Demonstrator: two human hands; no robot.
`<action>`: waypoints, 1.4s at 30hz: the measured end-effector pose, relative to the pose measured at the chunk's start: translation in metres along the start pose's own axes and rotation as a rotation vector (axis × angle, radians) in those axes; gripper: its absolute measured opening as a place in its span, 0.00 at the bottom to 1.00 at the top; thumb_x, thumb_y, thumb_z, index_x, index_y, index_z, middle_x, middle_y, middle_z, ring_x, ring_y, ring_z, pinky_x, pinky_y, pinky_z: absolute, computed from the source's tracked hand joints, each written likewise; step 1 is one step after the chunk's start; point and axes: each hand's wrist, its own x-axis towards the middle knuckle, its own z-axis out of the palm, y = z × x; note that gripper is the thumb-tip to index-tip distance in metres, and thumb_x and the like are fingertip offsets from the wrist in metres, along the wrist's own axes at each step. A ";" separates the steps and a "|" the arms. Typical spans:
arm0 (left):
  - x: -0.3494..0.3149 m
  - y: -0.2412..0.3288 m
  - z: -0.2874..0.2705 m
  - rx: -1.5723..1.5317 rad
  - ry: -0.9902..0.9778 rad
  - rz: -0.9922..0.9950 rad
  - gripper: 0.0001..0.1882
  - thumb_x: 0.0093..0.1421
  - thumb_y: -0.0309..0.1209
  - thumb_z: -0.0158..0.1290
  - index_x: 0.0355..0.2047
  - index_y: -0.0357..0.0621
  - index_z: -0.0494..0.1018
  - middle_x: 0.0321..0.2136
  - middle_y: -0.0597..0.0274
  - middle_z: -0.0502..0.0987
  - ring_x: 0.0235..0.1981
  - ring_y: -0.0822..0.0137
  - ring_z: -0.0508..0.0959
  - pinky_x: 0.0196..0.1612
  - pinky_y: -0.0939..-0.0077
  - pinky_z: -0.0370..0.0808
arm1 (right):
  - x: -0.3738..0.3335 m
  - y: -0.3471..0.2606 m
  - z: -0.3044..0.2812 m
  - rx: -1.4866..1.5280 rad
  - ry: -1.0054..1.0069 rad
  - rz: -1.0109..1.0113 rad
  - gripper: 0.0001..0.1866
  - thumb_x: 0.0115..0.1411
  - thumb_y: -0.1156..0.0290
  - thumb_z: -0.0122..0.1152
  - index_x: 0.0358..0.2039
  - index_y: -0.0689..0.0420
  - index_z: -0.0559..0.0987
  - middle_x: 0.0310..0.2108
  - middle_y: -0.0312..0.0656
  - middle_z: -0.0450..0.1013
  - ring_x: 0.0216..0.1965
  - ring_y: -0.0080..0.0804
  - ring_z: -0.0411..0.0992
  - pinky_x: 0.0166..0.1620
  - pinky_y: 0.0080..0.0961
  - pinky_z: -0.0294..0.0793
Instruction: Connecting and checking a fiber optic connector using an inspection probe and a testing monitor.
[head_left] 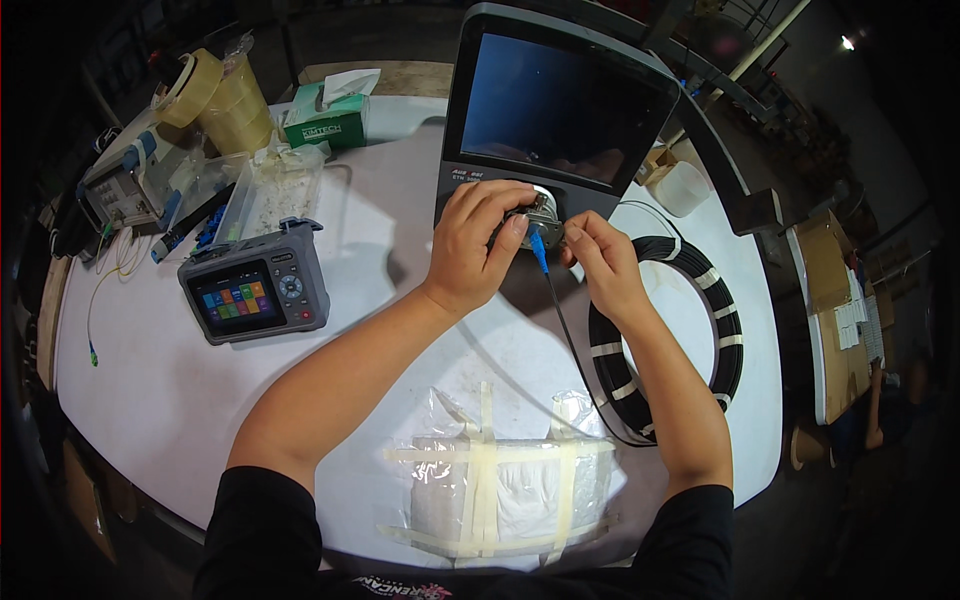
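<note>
Near the desk's (pixel 140 400) far edge, the left hand (pixel 465 250) grips a metal fixture (pixel 545 212) by a blue fiber connector (pixel 539 252). The right hand's (pixel 608 272) grip is unclear.

This looks like a cable workshop: a white worktop (pixel 130 400) carries a large-screened instrument (pixel 555 105) at top centre, a coil of black cable (pixel 728 330) right of centre, a portable tester (pixel 255 285) at left and tape rolls (pixel 238 110) at upper left; another bench (pixel 832 372) stands at far right.

open tabletop (pixel 150 420) in front of tester (pixel 255 292), cable coil (pixel 605 325) at right, monitor (pixel 555 110) blocking ahead
</note>
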 end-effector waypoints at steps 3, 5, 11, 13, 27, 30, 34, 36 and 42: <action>0.000 0.001 0.003 -0.005 0.019 0.004 0.12 0.69 0.32 0.53 0.48 0.42 0.80 0.47 0.59 0.82 0.48 0.55 0.78 0.55 0.61 0.73 | -0.001 -0.003 0.001 -0.062 0.002 0.009 0.17 0.77 0.62 0.52 0.33 0.61 0.76 0.25 0.33 0.72 0.28 0.19 0.69 0.33 0.21 0.69; -0.001 0.001 0.003 -0.006 0.018 -0.002 0.12 0.69 0.32 0.53 0.48 0.42 0.80 0.47 0.59 0.82 0.48 0.55 0.78 0.55 0.61 0.73 | -0.002 -0.006 0.003 -0.080 0.013 0.021 0.20 0.78 0.60 0.52 0.32 0.61 0.77 0.24 0.34 0.72 0.26 0.20 0.68 0.31 0.21 0.69; -0.001 0.002 0.004 -0.012 0.021 -0.002 0.12 0.69 0.33 0.52 0.47 0.41 0.80 0.47 0.59 0.81 0.48 0.55 0.78 0.55 0.61 0.73 | -0.003 -0.006 0.000 -0.100 -0.010 0.108 0.23 0.78 0.56 0.51 0.32 0.62 0.79 0.24 0.33 0.73 0.27 0.19 0.71 0.31 0.21 0.70; -0.001 0.001 0.002 -0.006 0.013 -0.001 0.13 0.69 0.33 0.52 0.48 0.41 0.80 0.47 0.59 0.81 0.48 0.55 0.78 0.55 0.61 0.73 | -0.001 -0.005 0.005 -0.130 0.043 0.052 0.21 0.78 0.58 0.50 0.35 0.62 0.80 0.23 0.33 0.72 0.26 0.20 0.71 0.32 0.20 0.70; -0.004 0.000 0.004 -0.023 0.023 0.018 0.16 0.72 0.37 0.53 0.52 0.41 0.80 0.50 0.56 0.82 0.51 0.54 0.78 0.57 0.62 0.73 | -0.001 -0.011 0.013 -0.356 0.029 -0.437 0.26 0.66 0.74 0.63 0.64 0.63 0.75 0.62 0.51 0.68 0.61 0.42 0.71 0.61 0.32 0.73; -0.004 0.003 0.004 -0.020 0.037 0.018 0.18 0.71 0.41 0.54 0.51 0.41 0.81 0.49 0.59 0.81 0.49 0.56 0.78 0.55 0.62 0.72 | -0.003 -0.012 0.011 -0.354 0.026 -0.441 0.25 0.66 0.74 0.63 0.64 0.62 0.76 0.63 0.51 0.68 0.62 0.44 0.70 0.62 0.33 0.73; -0.004 0.004 0.002 -0.007 0.027 0.009 0.19 0.71 0.42 0.54 0.51 0.41 0.82 0.49 0.60 0.81 0.50 0.58 0.77 0.55 0.64 0.72 | -0.002 -0.011 0.012 -0.352 0.033 -0.453 0.25 0.66 0.75 0.64 0.63 0.62 0.77 0.63 0.51 0.69 0.61 0.44 0.71 0.61 0.33 0.73; -0.002 0.004 0.003 -0.012 0.026 0.004 0.19 0.71 0.42 0.54 0.51 0.41 0.82 0.49 0.60 0.81 0.50 0.58 0.77 0.55 0.64 0.72 | -0.002 -0.012 0.012 -0.356 0.038 -0.454 0.25 0.65 0.75 0.64 0.63 0.62 0.78 0.62 0.51 0.69 0.61 0.43 0.72 0.61 0.33 0.74; -0.002 0.002 0.004 -0.003 0.016 0.007 0.21 0.71 0.44 0.53 0.51 0.41 0.82 0.50 0.60 0.81 0.50 0.58 0.77 0.56 0.63 0.72 | -0.001 -0.012 0.012 -0.361 0.043 -0.476 0.25 0.63 0.77 0.64 0.62 0.63 0.78 0.61 0.51 0.70 0.59 0.44 0.73 0.60 0.34 0.75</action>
